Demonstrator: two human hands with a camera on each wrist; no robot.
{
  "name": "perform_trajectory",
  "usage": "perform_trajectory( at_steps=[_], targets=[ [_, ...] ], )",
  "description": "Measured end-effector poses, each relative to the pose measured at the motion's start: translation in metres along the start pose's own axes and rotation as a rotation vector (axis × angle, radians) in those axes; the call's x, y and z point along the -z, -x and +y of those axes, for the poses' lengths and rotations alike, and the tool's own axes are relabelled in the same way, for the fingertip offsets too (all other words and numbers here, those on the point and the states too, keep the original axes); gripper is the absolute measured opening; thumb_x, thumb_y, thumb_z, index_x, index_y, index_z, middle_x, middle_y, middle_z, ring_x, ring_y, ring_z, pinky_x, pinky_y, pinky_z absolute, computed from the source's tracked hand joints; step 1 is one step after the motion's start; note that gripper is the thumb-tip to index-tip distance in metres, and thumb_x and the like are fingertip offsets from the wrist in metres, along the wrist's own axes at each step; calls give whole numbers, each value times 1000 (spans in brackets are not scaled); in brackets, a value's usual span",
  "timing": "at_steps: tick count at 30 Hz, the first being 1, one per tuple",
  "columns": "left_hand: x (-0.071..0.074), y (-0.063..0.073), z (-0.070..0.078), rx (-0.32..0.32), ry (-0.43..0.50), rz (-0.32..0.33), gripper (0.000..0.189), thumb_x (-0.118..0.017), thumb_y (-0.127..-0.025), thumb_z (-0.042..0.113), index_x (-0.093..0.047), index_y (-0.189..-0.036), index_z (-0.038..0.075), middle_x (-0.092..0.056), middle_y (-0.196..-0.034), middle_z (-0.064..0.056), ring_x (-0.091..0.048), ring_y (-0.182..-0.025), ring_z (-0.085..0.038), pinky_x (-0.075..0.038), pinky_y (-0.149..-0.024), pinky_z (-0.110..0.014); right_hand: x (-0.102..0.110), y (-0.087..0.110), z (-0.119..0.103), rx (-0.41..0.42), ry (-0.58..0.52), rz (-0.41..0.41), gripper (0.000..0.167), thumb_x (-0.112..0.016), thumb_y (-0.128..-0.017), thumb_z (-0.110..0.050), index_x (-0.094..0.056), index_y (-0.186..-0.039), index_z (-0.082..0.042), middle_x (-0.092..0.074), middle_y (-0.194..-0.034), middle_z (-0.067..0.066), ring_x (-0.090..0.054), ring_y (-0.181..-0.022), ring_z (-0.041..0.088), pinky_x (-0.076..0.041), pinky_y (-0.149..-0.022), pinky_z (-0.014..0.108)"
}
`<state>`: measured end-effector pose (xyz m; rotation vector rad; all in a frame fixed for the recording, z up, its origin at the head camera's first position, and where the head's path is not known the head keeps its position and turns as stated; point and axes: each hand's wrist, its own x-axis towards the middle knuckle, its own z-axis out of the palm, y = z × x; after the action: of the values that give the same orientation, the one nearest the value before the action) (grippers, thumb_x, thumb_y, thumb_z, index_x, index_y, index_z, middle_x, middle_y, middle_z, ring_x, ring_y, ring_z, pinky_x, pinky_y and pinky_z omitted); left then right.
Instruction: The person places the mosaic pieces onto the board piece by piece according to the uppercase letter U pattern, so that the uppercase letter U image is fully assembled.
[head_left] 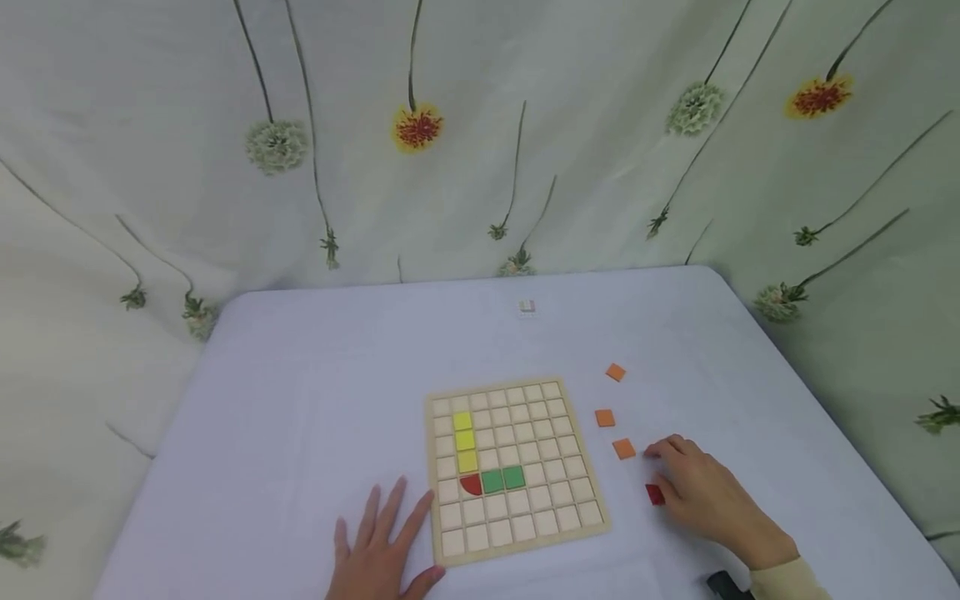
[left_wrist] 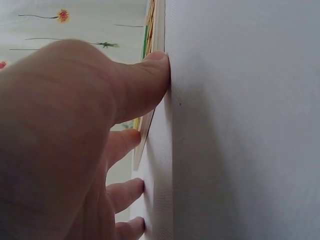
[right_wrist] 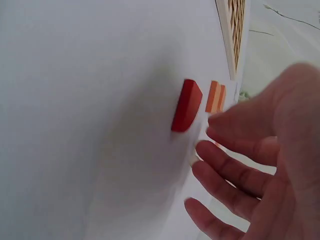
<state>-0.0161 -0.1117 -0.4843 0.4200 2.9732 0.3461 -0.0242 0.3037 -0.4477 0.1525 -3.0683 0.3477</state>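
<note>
My left hand (head_left: pixel 378 550) rests with spread fingers at the near left corner of a wooden grid board (head_left: pixel 525 527). In the left wrist view its thumb (left_wrist: pixel 145 82) and a fingertip meet the board's edge. On the grid lie three yellow squares (head_left: pixel 465 440) in a column, a red quarter-circle tile (head_left: pixel 471 484) below them, and two green squares (head_left: pixel 513 477) to its right. Right of the board, my right hand (head_left: pixel 701 487) hovers with loosely bent fingers beside another red tile (head_left: pixel 655 494). The right wrist view shows a gap between the fingers and this curved-edged red tile (right_wrist: pixel 187 106).
Three orange squares (head_left: pixel 605 417) lie loose between the board and the right hand, stretching toward the back. A small whitish item (head_left: pixel 527 307) sits near the table's far edge. A black object (head_left: pixel 727 585) is by the right wrist. Flower-printed cloth (head_left: pixel 465 200) hangs behind the white-covered table.
</note>
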Motion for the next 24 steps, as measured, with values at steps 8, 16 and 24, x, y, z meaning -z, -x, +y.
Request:
perform_trajectory(
  at_steps=[8, 16, 24],
  targets=[
    [2, 3, -5, 44, -20, -9, 86, -71, -78, 69, -46, -152, 32, -39, -163, -8, -32, -150, -43, -24, -108, -82, 5, 3, 0, 66, 7, -36, 26, -84, -80, -20, -70, -102, -20, -65, -105, -9, -63, -89, 11, -57, -77, 37],
    [1, 4, -8, 74, 19, -77, 88, -66, -79, 74, -45, -152, 31, -36, -164, -8, -29, -151, -45, -19, -109, -83, 4, 7, -1, 68, 26, -69, 28, -87, -78, -22, -70, -100, -24, -64, -101, -13, -59, -87, 5, -58, -77, 32],
    [1, 0, -2, 38, 35, -73, 90, -58, -78, 82, -44, -153, 34, -36, -165, -6, -29, -152, -42, -19, -109, -82, -1, 14, 3, 42, 52, -14, 26, -87, -76, -16, -70, -94, -22, -61, -91, -14, -54, -79, 2, -55, -70, 26]
  ],
)
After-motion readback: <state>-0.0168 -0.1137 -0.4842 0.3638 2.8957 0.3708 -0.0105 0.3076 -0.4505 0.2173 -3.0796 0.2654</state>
